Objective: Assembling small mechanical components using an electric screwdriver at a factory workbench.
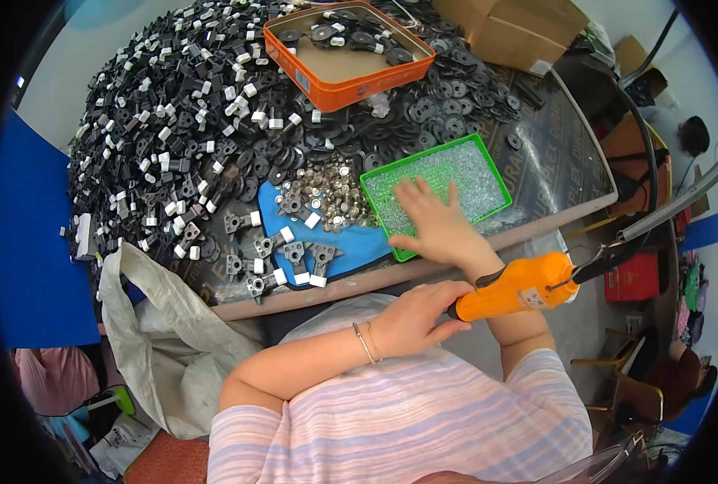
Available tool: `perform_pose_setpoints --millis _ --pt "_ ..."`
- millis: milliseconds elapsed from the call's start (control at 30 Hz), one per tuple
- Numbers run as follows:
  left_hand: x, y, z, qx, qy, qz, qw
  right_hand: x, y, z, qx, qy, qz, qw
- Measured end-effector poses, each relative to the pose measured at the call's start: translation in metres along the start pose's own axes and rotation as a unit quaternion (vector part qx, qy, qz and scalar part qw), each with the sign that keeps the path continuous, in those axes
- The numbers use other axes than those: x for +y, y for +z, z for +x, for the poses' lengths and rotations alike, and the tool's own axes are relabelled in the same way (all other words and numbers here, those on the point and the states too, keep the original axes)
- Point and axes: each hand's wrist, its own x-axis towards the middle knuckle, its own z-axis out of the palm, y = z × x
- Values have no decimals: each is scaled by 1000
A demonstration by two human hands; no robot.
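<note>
My left hand (417,319), a bracelet at its wrist, closes round the black nose of an orange electric screwdriver (504,292). The screwdriver lies across in front of my right forearm, tail toward a coiled spring and a black cable. My right hand (435,222) rests with spread fingers on the small silvery pieces, probably screws, in a shallow green tray (500,173). Left of the tray is a pile of small round metal parts (326,194) on a blue mat (359,246). Several black plastic parts with white ends (296,256) sit at the mat's left edge.
A large heap of black and white plastic parts (165,137) covers the table's left and back. Black discs (447,109) lie behind the tray. An orange tin (351,93) and a cardboard box (512,32) stand at the back. A whitish sack (165,339) hangs at the front left.
</note>
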Motion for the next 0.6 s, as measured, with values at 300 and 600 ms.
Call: perform_pose_setpoints --millis 300,600 --pt "-6 2 0 18 35 29 999 -15 4 -6 -19 -71 10 997" --pt "-7 7 2 27 33 30 999 -6 3 -21 45 -18 -40 998"
